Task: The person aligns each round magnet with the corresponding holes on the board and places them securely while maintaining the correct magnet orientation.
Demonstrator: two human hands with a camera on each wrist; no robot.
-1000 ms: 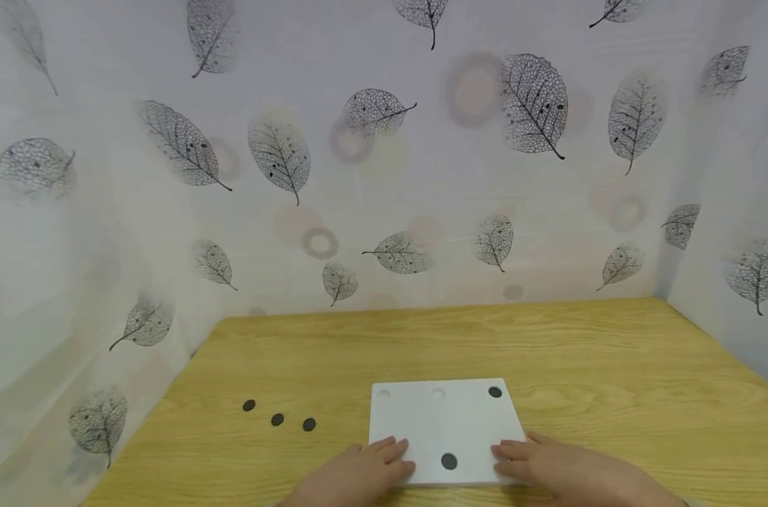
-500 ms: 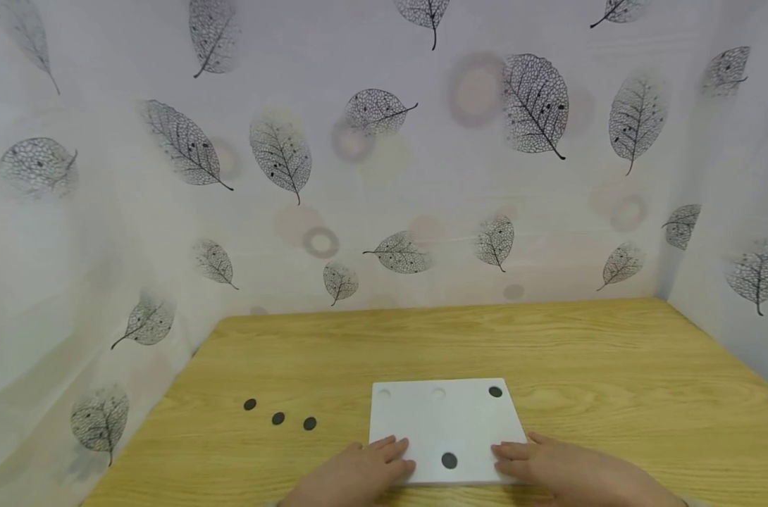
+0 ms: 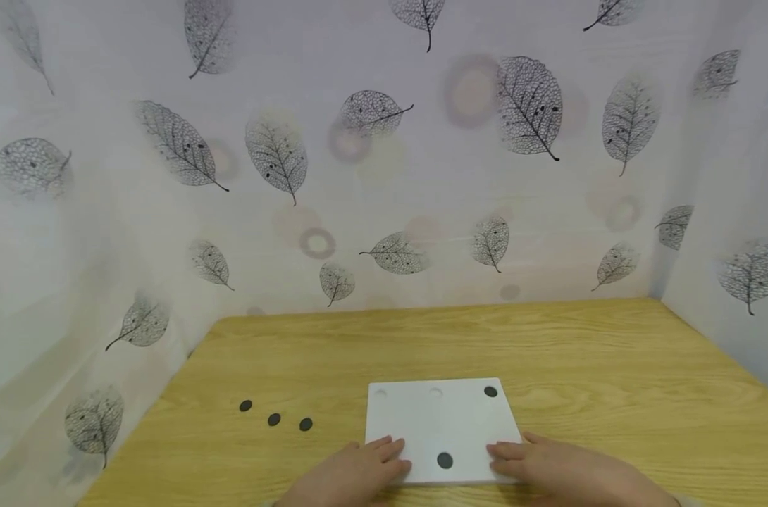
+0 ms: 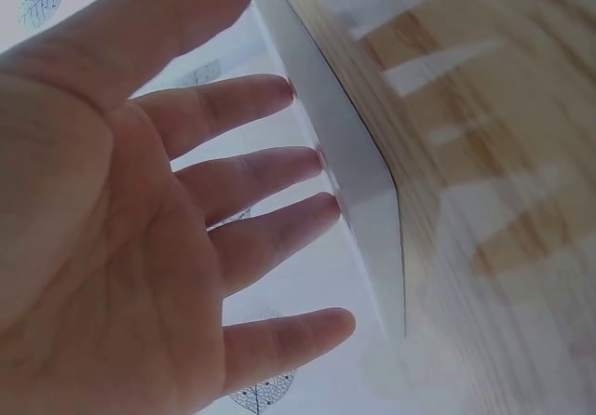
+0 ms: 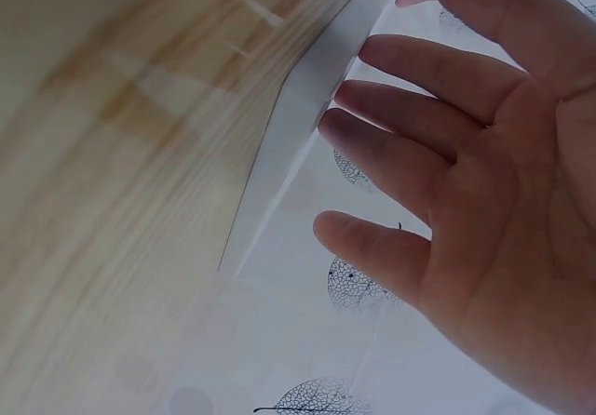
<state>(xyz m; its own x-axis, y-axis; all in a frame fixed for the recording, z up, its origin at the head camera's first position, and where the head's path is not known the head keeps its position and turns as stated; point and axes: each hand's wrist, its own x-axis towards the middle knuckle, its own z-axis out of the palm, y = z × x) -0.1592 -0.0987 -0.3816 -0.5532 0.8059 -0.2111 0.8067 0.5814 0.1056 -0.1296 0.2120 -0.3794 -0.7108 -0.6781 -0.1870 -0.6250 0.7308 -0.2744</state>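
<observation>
A white flat board [image 3: 444, 422] with shallow round recesses lies on the wooden table. One dark disc [image 3: 490, 391] sits at its far right corner and another dark disc [image 3: 444, 460] near the middle of its near edge. Two recesses along the far edge hold nothing. My left hand [image 3: 352, 472] rests its fingertips on the board's near left part, fingers extended. On the near right part, my right hand [image 3: 564, 468] does the same. Both wrist views show straight, spread fingers with the tips right at the board's edge [image 4: 349, 127], gripping nothing.
Left of the board, three loose dark discs lie in a slanting row: a far one [image 3: 246, 405], a middle one [image 3: 274, 420] and a near one [image 3: 306, 424]. A pale leaf-print curtain [image 3: 384, 183] closes off the table [image 3: 587, 352] at the back and sides.
The whole head view has shifted very slightly. Hands, board and discs keep their places relative to one another.
</observation>
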